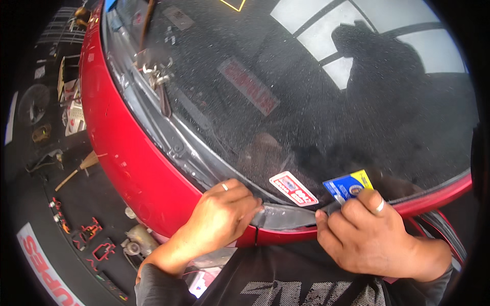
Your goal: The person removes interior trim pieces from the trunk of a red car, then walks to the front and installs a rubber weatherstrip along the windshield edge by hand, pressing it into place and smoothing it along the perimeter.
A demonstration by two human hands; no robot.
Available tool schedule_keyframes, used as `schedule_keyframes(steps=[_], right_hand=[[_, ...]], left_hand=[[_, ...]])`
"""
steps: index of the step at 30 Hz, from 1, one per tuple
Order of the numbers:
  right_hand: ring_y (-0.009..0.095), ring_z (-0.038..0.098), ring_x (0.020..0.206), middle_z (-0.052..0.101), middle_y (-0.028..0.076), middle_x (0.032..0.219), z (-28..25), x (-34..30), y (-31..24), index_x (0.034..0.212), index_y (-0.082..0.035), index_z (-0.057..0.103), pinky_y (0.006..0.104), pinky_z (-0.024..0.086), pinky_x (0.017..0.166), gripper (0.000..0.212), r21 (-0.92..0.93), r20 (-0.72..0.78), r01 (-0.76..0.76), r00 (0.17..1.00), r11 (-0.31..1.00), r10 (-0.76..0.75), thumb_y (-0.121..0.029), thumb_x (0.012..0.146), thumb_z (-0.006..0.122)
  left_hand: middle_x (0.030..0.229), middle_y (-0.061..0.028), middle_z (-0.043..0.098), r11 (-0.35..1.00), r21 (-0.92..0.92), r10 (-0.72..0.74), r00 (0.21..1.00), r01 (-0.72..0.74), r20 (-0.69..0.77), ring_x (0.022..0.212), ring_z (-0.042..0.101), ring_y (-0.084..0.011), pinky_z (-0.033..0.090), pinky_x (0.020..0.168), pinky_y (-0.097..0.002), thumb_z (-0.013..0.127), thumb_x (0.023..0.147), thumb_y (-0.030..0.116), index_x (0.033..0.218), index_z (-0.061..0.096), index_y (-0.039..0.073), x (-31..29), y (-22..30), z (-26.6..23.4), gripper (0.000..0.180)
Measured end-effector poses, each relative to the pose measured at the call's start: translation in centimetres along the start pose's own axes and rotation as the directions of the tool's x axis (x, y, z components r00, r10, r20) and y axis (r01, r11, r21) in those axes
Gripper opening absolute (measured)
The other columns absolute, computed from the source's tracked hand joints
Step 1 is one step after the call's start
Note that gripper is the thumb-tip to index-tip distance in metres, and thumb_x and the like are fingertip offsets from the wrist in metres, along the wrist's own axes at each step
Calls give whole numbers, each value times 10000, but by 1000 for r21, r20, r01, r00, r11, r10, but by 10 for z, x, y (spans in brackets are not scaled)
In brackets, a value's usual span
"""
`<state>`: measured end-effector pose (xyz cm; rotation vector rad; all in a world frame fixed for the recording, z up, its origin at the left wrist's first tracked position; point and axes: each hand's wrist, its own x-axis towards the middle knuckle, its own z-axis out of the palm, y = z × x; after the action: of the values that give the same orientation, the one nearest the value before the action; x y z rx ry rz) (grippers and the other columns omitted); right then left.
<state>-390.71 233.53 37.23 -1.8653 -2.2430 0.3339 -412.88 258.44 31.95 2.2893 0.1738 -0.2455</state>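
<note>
My left hand (222, 210) is closed, its fingertips pinching the near end of a dark cowl strip along the base of a car windshield (204, 127). Between my hands runs a dull grey trim piece (287, 218), lying in the corner where the glass meets the red bodywork. My right hand (363, 232) has its fingers curled over the other end of this piece, thumb pressed at its edge. Just above the right fingers sits a blue and yellow sticker (349, 185) on the glass. A red and white sticker (294, 188) lies beside it. What lies under the fingertips is hidden.
A wiper arm (164, 102) rises from the long dark cowl (189, 158). The red hood (127, 148) curves away to the left. Beyond it, a broom (81, 168), red brackets (104, 250) and a metal part (140, 240) are on the floor.
</note>
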Motion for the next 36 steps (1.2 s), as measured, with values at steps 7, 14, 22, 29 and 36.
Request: schedule_keyframes(steps=[7, 14, 22, 29, 36], right_hand=[[146, 587, 837, 541, -38, 856, 10, 0, 21, 1082, -83, 866, 331, 481, 828, 300, -25, 70, 199, 978, 980, -197, -215, 832, 769], [123, 618, 824, 635, -66, 878, 22, 5, 30, 1119, -117, 876, 318, 467, 903, 186, -18, -5, 132, 991, 991, -132, -182, 980, 770], [186, 620, 869, 579, -15, 846, -1, -5, 19, 1059, -85, 832, 387, 456, 871, 273, -67, 117, 78, 991, 995, -70, -244, 849, 759], [220, 606, 930, 592, 1, 863, -31, 6, 24, 1119, -94, 861, 446, 461, 946, 278, 37, 31, -108, 994, 993, 107, -209, 884, 767], [220, 626, 985, 676, -5, 873, -42, 5, 32, 1135, -108, 890, 477, 449, 1087, 281, -6, 58, -10, 998, 1000, 11, -184, 906, 746]], left_hand=[[936, -115, 783, 984, 26, 175, 984, -176, 31, 912, 771, -295, 643, 793, -422, 956, 856, 4, 1051, 879, -5, 10, -25, 7, 210], [933, -94, 775, 985, 7, 172, 984, -173, 38, 916, 769, -269, 640, 769, -410, 955, 861, 40, 1028, 869, -9, 15, -32, 12, 195], [915, -100, 809, 997, 74, -31, 982, 17, 186, 810, 782, -335, 621, 719, -462, 934, 906, 110, 974, 855, 31, 35, 0, -21, 132], [860, -144, 743, 994, 66, 68, 978, -83, 199, 829, 772, -391, 582, 720, -508, 914, 967, 190, 986, 809, 27, 51, 8, -33, 195], [799, -168, 772, 981, 97, 139, 961, -166, 240, 783, 791, -379, 582, 708, -512, 919, 978, 201, 897, 822, 39, 63, 19, -47, 205]])
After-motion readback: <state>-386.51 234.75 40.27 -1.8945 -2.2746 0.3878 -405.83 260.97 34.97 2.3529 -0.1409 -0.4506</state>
